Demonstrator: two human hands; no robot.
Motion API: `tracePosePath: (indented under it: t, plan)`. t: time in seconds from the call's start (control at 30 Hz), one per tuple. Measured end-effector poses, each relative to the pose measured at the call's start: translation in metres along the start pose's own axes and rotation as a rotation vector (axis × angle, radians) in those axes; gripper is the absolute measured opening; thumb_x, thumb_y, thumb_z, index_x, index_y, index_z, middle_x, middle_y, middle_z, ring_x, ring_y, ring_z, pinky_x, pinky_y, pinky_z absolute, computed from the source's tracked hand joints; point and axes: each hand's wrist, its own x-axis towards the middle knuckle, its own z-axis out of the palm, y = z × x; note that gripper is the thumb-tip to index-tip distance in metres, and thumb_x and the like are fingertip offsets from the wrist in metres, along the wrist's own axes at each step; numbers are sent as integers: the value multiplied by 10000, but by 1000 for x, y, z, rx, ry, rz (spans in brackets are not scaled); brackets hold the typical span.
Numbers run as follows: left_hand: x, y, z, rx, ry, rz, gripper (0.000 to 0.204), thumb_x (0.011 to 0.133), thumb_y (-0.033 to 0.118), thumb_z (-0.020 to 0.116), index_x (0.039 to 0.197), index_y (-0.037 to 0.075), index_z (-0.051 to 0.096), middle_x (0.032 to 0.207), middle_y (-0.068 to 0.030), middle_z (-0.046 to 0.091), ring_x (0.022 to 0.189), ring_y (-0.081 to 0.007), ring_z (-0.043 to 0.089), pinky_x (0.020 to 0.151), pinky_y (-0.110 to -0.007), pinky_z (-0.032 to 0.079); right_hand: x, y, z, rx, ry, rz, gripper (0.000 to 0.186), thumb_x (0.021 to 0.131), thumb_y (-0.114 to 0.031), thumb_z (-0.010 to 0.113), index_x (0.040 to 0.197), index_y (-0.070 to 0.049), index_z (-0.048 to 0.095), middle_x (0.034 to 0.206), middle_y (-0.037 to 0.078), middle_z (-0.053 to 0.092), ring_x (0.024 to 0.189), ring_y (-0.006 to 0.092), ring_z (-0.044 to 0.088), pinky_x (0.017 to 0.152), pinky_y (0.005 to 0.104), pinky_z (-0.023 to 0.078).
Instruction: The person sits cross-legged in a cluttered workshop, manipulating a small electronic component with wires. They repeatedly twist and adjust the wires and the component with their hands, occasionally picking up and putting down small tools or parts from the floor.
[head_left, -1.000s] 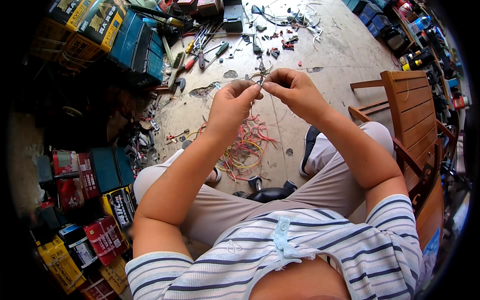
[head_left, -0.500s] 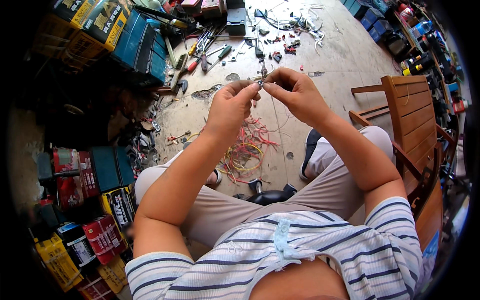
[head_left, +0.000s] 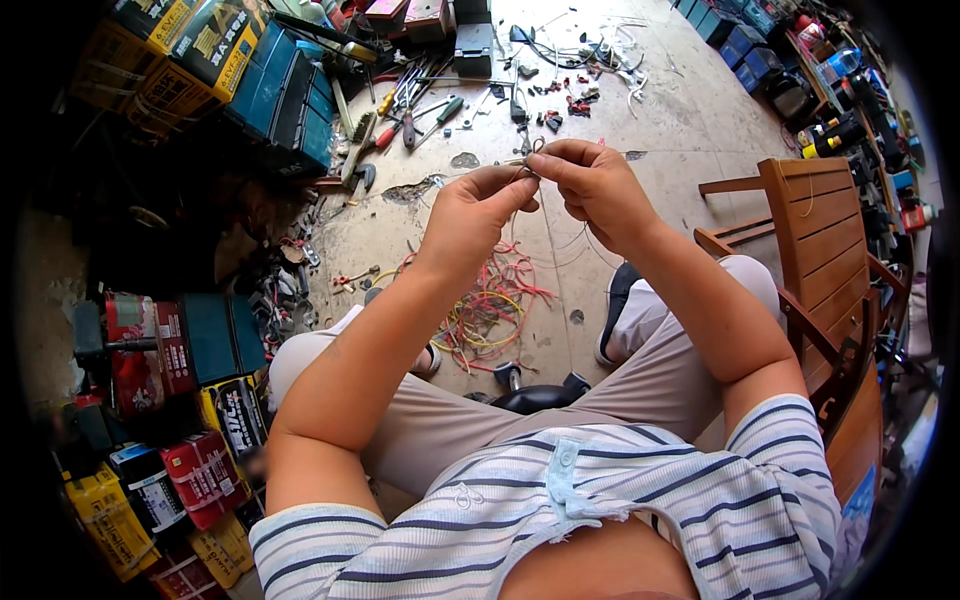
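My left hand [head_left: 472,212] and my right hand [head_left: 602,192] meet in front of me above the floor. Both are closed, thumb against fingers, on a thin dark wire [head_left: 539,145]. A small loop of it rises above the fingertips, and thin strands hang below; the part inside the fingers is hidden. Under my hands, a tangle of red, pink and yellow wires [head_left: 490,305] lies on the floor between my feet.
Screwdrivers [head_left: 408,128] and other hand tools lie beyond my left hand, near small red and black parts [head_left: 580,105]. Stacked boxes and batteries [head_left: 275,95] line the left side. A wooden chair [head_left: 815,215] stands at my right. A black stool base [head_left: 540,395] sits between my legs.
Both hands have shifted slightly to the right, and my right fingers have closed further over the wire. A wire loop now shows above the fingertips.
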Motion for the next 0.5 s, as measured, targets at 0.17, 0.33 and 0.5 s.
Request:
tracePosePath:
  t: [0.17, 0.33, 0.5]
  plan:
    - [-1, 1, 1, -46, 34, -84, 233, 861, 227, 648, 1008, 48, 676, 759, 0, 601, 551, -18, 409, 482, -183, 312, 3, -1, -1, 61, 15, 43, 234, 835, -220, 676, 944, -14, 659, 592, -49, 488, 448, 27, 357, 408, 197, 245]
    - [-1, 0, 3, -46, -5, -86, 227, 927, 219, 566, 1037, 32, 635, 727, 55, 491, 519, 2, 314, 451, -166, 231, 5, -1, -2, 111, 63, 47, 237, 833, -222, 682, 937, -11, 650, 576, -46, 475, 439, 29, 346, 401, 203, 241]
    - [-3, -2, 6, -217, -39, -129, 280, 969, 221, 485, 1059, -12, 612, 698, 63, 408, 552, -11, 306, 457, -173, 233, 8, -1, -5, 94, 126, 17, 222, 827, -221, 688, 907, -18, 649, 574, -43, 480, 436, 31, 346, 400, 203, 248]
